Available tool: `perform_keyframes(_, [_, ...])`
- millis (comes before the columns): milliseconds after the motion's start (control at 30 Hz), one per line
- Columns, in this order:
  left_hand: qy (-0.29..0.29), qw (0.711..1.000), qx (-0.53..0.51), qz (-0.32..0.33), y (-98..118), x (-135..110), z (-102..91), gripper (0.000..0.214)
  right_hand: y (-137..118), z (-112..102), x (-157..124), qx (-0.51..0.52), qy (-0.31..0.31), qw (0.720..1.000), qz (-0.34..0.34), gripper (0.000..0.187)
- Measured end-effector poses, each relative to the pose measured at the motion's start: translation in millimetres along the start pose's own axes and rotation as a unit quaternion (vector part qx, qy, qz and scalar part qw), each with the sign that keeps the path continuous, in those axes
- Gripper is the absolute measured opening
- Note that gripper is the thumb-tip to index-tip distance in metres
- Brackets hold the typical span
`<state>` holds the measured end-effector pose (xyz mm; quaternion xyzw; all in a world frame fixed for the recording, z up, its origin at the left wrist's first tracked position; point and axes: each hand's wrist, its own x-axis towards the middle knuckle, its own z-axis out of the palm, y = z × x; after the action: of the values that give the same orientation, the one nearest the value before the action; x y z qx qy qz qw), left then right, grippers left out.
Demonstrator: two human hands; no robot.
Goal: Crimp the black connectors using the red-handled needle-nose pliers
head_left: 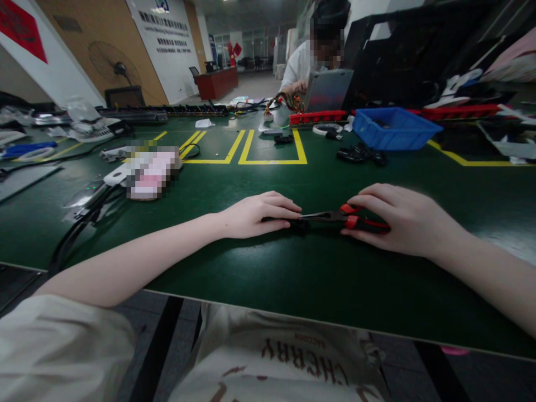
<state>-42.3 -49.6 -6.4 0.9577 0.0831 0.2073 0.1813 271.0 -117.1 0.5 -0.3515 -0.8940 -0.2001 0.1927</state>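
Note:
On the dark green table (268, 279) my right hand (397, 220) is closed around the red and black handles of a pair of pliers (352, 218). The jaws point left. My left hand (255, 215) lies curled on the table with its fingertips pinched on a small black part (293, 224) at the jaw tips. Most of that part is hidden under the fingers. Both hands rest close to the table's near edge.
A blue bin (393, 127) stands at the back right, with black parts (360, 154) in front of it. Yellow tape lines (272, 148) mark the middle. Cables and a blurred pink item (151, 173) lie at the left. Another person (318, 56) sits at the far side.

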Motion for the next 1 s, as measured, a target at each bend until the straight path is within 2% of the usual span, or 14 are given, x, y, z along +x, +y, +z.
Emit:
perform_keyframes(267, [0.008, 1.0, 0.012, -0.003, 2, -1, 0.3, 0.029, 0, 0, -1, 0.033, -0.021, 0.999, 0.023, 0.032])
perform_keyframes(567, [0.006, 1.0, -0.004, -0.014, 4, -1, -0.4, 0.027, -2, -1, 1, 0.012, 0.018, 1.0, -0.002, 0.03])
perform_keyframes(733, [-0.001, 1.0, -0.014, -0.023, 6, 0, -1.0, 0.027, -4, -3, 4, 0.021, 0.003, 1.0, 0.003, 0.027])
perform_keyframes(1000, [-0.004, 0.996, -0.054, -0.065, 22, 2, 2.9, 0.023, -2, -1, 3, 0.011, -0.004, 1.0, -0.012, 0.035])
